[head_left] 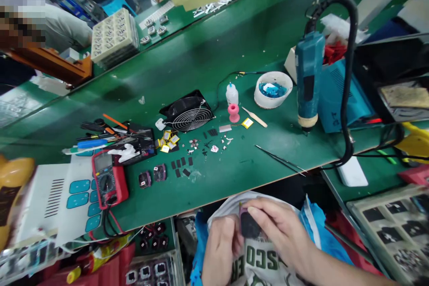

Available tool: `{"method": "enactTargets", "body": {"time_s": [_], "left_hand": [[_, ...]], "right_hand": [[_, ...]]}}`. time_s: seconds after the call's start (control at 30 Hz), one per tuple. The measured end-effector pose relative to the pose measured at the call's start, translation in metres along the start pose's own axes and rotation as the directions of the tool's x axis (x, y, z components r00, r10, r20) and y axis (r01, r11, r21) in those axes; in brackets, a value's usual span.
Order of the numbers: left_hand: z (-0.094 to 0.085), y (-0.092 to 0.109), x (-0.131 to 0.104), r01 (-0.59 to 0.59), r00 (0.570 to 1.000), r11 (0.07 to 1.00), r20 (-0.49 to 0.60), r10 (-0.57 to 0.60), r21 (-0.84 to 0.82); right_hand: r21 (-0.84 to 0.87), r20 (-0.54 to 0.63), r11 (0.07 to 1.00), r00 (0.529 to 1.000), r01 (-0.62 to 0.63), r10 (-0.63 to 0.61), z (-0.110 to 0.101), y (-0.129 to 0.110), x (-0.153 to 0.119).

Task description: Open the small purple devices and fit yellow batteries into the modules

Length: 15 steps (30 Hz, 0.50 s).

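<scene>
Both hands are held in front of my body, just below the bench's front edge, around a small dark square device case with a purple rim point(250, 227). My right hand point(279, 223) pinches it at the top and right side. My left hand point(223, 237) has its fingers curled against the case's left edge; the fingertips are partly hidden. Two similar small purple-and-black cases point(160, 172) lie on the bench, one beside the other. Several black rectangular pads point(182, 161) are near them. Tweezers point(281, 160) rest by the bench edge.
An electric screwdriver point(307, 80) hangs at the right on a black cable. A fan point(189, 114), pink spool point(233, 112), white bottle point(232, 94) and white tub point(258, 98) stand on the green bench. A red multimeter point(107, 181) is at left. Another person's sleeve shows at upper left.
</scene>
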<state>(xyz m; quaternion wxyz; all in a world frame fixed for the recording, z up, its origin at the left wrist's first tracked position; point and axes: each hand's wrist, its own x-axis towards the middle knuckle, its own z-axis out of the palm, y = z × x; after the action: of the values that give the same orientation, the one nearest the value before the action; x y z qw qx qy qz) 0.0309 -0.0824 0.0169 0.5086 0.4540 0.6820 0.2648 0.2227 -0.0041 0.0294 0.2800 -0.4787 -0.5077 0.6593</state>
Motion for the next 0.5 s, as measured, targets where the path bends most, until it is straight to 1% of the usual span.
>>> {"method": "enactTargets", "body": {"time_s": [0.07, 0.13, 0.23, 0.33, 0.4, 0.43, 0.5], "left_hand": [[-0.012, 0.011, 0.009, -0.051, 0.999, 0.999, 0.019, 0.051, -0.007], [-0.019, 0.017, 0.013, -0.089, 0.996, 0.995, 0.007, 0.089, 0.034], [-0.025, 0.014, 0.011, -0.127, 0.992, 0.99, 0.025, 0.125, 0.065], [-0.026, 0.005, 0.008, -0.148, 0.988, 0.989, 0.035, 0.149, -0.016], [-0.025, 0.003, 0.007, -0.116, 0.993, 0.983, -0.006, 0.117, -0.142], [-0.023, 0.004, 0.006, -0.077, 0.997, 0.97, -0.044, 0.069, -0.23], [-0.019, 0.009, 0.005, 0.025, 0.991, 0.913, -0.109, -0.075, -0.408]], "right_hand": [[0.032, -0.031, 0.999, 0.999, 0.033, -0.032, -0.006, -0.011, 0.01], [0.044, -0.027, 0.997, 0.998, 0.064, -0.063, -0.011, -0.02, 0.018], [0.074, 0.01, 0.995, 0.998, 0.061, -0.062, -0.014, -0.028, 0.023], [0.099, 0.056, 0.994, 0.998, 0.038, -0.043, -0.016, -0.03, 0.024], [0.095, 0.09, 0.994, 0.994, 0.056, -0.065, -0.016, -0.032, 0.026], [0.084, 0.11, 0.994, 0.991, 0.068, -0.077, -0.016, -0.032, 0.026], [0.071, 0.132, 0.995, 0.988, 0.075, -0.084, -0.016, -0.034, 0.027]]}}
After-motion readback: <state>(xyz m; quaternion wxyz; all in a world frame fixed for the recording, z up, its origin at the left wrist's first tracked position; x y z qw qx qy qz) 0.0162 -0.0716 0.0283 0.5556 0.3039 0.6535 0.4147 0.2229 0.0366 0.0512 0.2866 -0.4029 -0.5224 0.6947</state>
